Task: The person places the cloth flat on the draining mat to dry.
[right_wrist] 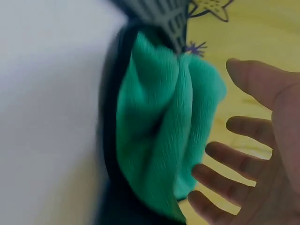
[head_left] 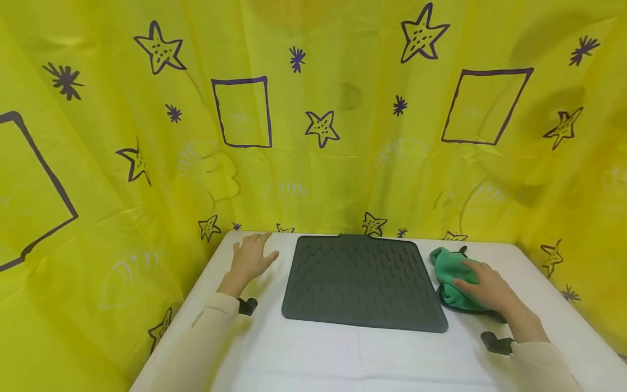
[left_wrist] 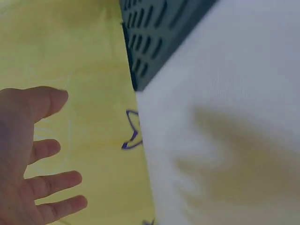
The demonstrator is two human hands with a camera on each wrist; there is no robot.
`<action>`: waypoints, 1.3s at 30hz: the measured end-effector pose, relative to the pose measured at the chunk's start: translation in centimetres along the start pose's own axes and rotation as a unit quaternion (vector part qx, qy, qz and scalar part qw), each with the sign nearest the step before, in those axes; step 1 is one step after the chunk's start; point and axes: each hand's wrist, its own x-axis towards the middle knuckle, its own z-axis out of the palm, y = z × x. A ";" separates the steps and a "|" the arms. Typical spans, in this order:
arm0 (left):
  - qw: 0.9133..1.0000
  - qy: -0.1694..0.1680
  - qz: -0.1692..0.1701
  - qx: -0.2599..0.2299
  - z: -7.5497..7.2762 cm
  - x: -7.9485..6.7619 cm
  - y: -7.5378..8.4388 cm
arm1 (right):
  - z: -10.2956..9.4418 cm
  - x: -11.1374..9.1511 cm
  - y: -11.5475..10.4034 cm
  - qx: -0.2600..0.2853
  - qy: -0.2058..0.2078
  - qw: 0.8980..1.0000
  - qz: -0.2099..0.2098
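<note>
A crumpled green cloth point(head_left: 448, 267) lies on a dark-rimmed object point(head_left: 465, 309), seemingly a shallow dish, at the right of the table. Over it hovers my right hand point(head_left: 487, 286), fingers spread; the right wrist view shows a gap between the fingertips and the green cloth point(right_wrist: 154, 117). My left hand point(head_left: 250, 258) hangs above the table's left side with straight, parted fingers and holds nothing. Between the hands lies a dark grey ridged mat point(head_left: 362, 283). One corner of the mat point(left_wrist: 150, 42) shows in the left wrist view.
The white table point(head_left: 343, 354) ends at the back against a yellow curtain point(head_left: 343, 179) printed with purple stars and squares. The curtain also runs along both sides. A dark wrist camera point(head_left: 497, 344) sits at the right cuff, another camera point(head_left: 247, 306) at the left.
</note>
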 end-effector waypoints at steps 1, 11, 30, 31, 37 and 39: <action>1.000 0.009 -0.002 -0.024 0.5 0.0 0.3 | 0.4 0.0 -0.2 0.023 0.007 1.000 0.002; 0.964 0.032 -0.077 -0.251 5.8 -0.4 3.2 | 3.9 1.3 -2.8 0.171 0.107 0.976 0.083; 0.970 -0.031 -0.086 -0.227 7.0 -0.3 3.8 | 4.9 1.7 -0.6 0.093 0.073 0.977 0.175; 0.969 -0.032 -0.087 -0.229 7.0 -0.3 3.8 | 4.9 1.7 -0.5 0.094 0.073 0.977 0.176; 0.971 -0.038 -0.079 -0.222 7.1 -0.5 3.6 | 5.2 1.6 -0.1 0.098 0.096 0.974 0.181; 0.973 -0.039 -0.070 -0.217 7.2 -0.5 3.5 | 5.2 1.6 0.0 0.103 0.103 0.971 0.188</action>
